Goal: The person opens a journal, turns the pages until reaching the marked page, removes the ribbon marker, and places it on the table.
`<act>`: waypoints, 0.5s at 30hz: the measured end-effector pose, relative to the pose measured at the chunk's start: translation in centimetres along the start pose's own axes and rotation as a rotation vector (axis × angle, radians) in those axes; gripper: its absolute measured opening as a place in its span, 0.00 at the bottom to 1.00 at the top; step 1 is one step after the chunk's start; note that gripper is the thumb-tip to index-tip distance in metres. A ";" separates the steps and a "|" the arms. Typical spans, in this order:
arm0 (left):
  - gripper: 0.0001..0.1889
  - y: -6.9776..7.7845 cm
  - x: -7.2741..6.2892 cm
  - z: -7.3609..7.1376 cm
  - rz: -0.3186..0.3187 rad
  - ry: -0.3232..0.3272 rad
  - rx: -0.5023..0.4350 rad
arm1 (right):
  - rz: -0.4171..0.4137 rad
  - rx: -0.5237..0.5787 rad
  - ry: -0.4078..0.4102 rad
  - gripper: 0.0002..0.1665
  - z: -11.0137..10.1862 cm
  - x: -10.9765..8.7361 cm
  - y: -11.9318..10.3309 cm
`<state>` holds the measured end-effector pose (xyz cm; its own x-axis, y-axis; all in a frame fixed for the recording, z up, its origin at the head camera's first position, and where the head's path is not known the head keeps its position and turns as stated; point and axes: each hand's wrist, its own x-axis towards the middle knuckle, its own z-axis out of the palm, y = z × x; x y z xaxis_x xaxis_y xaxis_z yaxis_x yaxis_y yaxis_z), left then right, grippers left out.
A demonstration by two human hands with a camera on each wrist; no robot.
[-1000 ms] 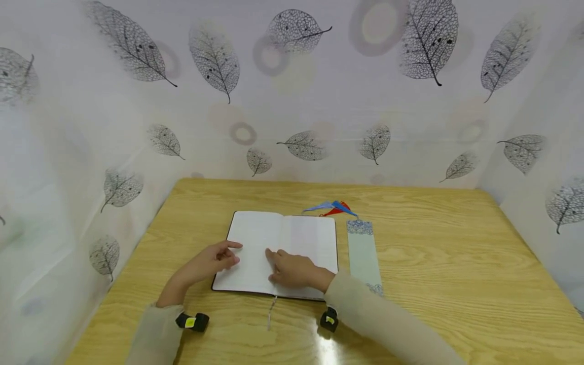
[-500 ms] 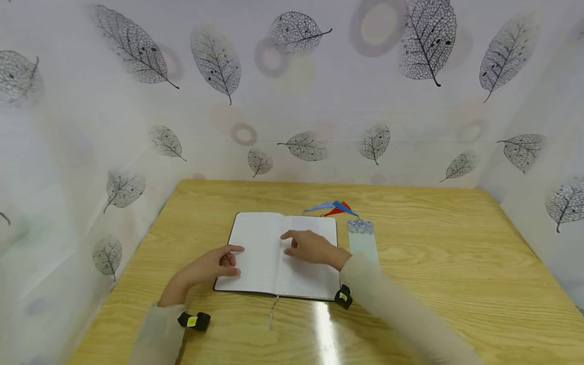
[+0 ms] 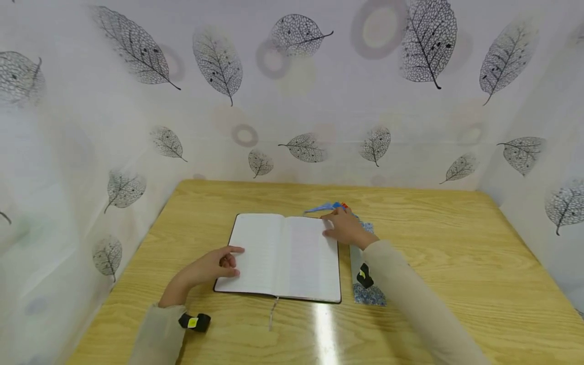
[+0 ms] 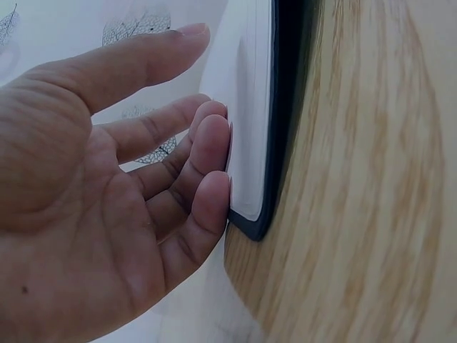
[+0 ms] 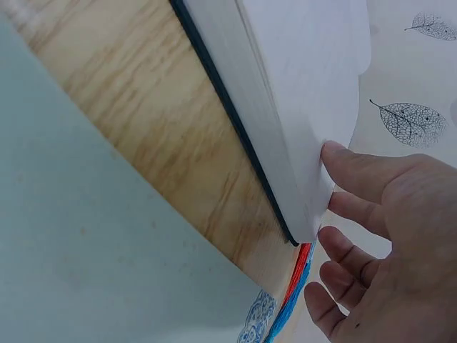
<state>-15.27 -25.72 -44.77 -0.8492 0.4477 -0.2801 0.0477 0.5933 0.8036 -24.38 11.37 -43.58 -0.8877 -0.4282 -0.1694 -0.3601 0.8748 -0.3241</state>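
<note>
An open notebook (image 3: 255, 253) with blank white pages and a dark cover lies flat on the table. My left hand (image 3: 207, 266) rests at its left edge, fingers loosely bent and fingertips on the page (image 4: 243, 143). At the upper right corner of the notebook is my right hand (image 3: 347, 228), thumb at the right page (image 5: 307, 107) and index finger at its top edge, with a gap between them. Partly hidden under the right hand and sleeve lies a pale green bookmark (image 3: 369, 294) with blue patterned ends. Blue tassels (image 3: 321, 207) and a red tassel (image 5: 300, 268) lie behind the notebook's corner.
A thin ribbon (image 3: 272, 314) hangs from the notebook's spine toward the front. The wooden table (image 3: 456, 243) is bounded behind and at the sides by leaf-printed walls (image 3: 319, 101). Each wrist wears a small black camera (image 3: 196, 321).
My right hand has moved from the middle of the notebook right and away to the upper right corner, now covering part of the bookmark and the red tassel. The left hand has barely shifted.
</note>
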 end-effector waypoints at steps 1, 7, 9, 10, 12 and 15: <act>0.32 0.0 0.0 0.0 -0.001 0.000 -0.001 | 0.009 0.005 0.001 0.29 0.0 0.0 0.1; 0.32 0.1 0.0 0.0 -0.001 0.002 0.006 | 0.005 -0.013 0.024 0.29 0.0 -0.1 0.1; 0.32 0.0 0.0 0.0 0.002 0.003 0.012 | 0.000 -0.024 0.042 0.28 0.1 -0.2 0.1; 0.32 0.0 0.0 0.0 0.005 0.004 0.013 | 0.001 -0.025 0.052 0.27 0.1 -0.2 0.1; 0.32 0.0 0.0 0.0 0.010 0.003 0.016 | -0.014 -0.022 0.088 0.25 0.3 -0.3 0.2; 0.32 -0.1 0.0 0.0 0.015 0.001 0.015 | -0.055 -0.034 0.155 0.18 0.4 -0.3 0.6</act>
<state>-15.24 -25.74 -44.85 -0.8487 0.4563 -0.2674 0.0684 0.5960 0.8000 -24.19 11.95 -44.05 -0.8992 -0.4376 -0.0059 -0.4163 0.8594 -0.2967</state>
